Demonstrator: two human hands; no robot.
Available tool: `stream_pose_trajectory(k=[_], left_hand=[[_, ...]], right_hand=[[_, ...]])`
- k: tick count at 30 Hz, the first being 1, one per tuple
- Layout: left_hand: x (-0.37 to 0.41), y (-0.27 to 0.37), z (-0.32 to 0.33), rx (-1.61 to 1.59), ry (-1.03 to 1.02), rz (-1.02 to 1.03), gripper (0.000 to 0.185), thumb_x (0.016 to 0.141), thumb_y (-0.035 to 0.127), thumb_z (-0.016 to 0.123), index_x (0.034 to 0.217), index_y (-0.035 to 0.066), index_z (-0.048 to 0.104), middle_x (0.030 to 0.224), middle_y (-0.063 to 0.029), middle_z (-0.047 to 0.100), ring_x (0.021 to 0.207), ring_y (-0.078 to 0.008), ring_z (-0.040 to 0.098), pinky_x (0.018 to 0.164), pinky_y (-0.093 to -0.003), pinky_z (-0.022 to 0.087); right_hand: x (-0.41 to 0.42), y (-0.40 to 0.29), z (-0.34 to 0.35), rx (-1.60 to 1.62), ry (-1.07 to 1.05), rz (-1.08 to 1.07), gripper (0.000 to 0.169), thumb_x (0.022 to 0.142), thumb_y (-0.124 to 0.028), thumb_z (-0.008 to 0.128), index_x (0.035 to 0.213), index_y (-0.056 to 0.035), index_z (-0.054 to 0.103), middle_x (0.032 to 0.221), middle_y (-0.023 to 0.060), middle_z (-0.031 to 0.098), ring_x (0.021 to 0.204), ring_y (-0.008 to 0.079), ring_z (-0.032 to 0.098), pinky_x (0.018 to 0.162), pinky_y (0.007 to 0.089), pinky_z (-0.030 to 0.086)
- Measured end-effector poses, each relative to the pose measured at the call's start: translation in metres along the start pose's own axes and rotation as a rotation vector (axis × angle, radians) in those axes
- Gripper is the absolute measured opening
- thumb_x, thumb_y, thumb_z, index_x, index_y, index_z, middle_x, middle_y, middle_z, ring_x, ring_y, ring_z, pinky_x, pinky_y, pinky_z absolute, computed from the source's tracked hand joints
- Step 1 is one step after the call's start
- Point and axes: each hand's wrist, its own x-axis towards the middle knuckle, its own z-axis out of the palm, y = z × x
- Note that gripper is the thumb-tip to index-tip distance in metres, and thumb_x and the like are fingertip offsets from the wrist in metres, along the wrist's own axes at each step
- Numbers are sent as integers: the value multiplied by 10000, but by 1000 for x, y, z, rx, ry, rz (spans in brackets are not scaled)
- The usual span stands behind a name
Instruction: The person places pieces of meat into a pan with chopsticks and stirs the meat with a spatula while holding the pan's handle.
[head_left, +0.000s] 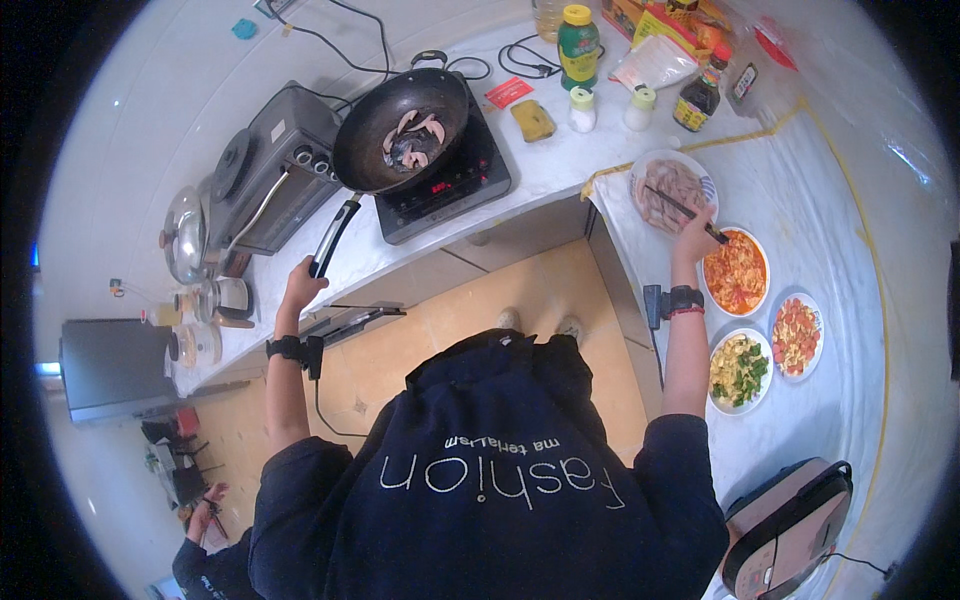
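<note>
My left hand (304, 283) grips the black-and-silver handle (334, 238) of a dark wok (358, 142). Several pale meat strips (431, 127) lie in the wok's middle, around a shiny wet patch. The wok sits over the left part of a black induction cooker (442, 202) with a lit red display; whether it rests flat is hard to tell. In my right hand (696, 238) is a pair of dark chopsticks (675, 204), their tips over raw meat strips (671, 180) heaped on a white plate (637, 166).
Beside that plate stand dishes of red saucy egg (735, 271), egg with sausage (798, 337) and egg with greens (740, 373). Seasoning jars (582, 112), a sauce bottle (697, 97) and a sponge (532, 121) line the back. A toaster oven (289, 172) adjoins the wok. Another person's hand (204, 514) shows lower left.
</note>
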Motion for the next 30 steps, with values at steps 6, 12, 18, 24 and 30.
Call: stream_pose_trajectory(k=[6, 12, 18, 24, 30], left_hand=[[2, 10, -1, -27, -8, -20, 473, 591, 121, 688, 1016, -15, 532, 767, -165, 582, 705, -282, 555, 673, -357, 445], [9, 3, 3, -40, 8, -6, 493, 595, 115, 690, 1042, -13, 527, 758, -159, 577, 702, -277, 556, 671, -359, 445], [5, 3, 1, -65, 26, -23, 494, 595, 121, 692, 1040, -17, 527, 764, -159, 581, 710, -265, 565, 666, -358, 448], [6, -16, -4, -89, 28, -16, 482, 604, 131, 691, 1028, -25, 521, 785, -167, 587, 718, -268, 562, 671, -344, 449], [0, -25, -14, -83, -26, -29, 482, 605, 124, 697, 1029, -16, 517, 793, -177, 594, 731, -280, 583, 683, -344, 460]], right_hand=[[26, 30, -22, 223, 283, 311, 494, 955, -311, 326, 888, 111, 574, 850, 168, 641, 638, 192, 618, 599, 249, 509], [33, 48, -26, 426, 265, 255, 463, 930, -309, 343, 850, 103, 536, 853, 168, 625, 642, 220, 594, 544, 253, 515], [25, 38, -21, 509, 188, 394, 503, 961, -321, 274, 993, 99, 548, 953, 154, 571, 821, 208, 576, 713, 227, 497], [-5, 21, 56, 555, -344, 304, 488, 942, -353, 358, 1021, 96, 533, 915, 140, 597, 844, 195, 582, 705, 240, 505], [-179, -29, 226, 473, -585, 415, 441, 927, -346, 439, 899, 75, 570, 810, 143, 644, 575, 180, 613, 518, 280, 518]])
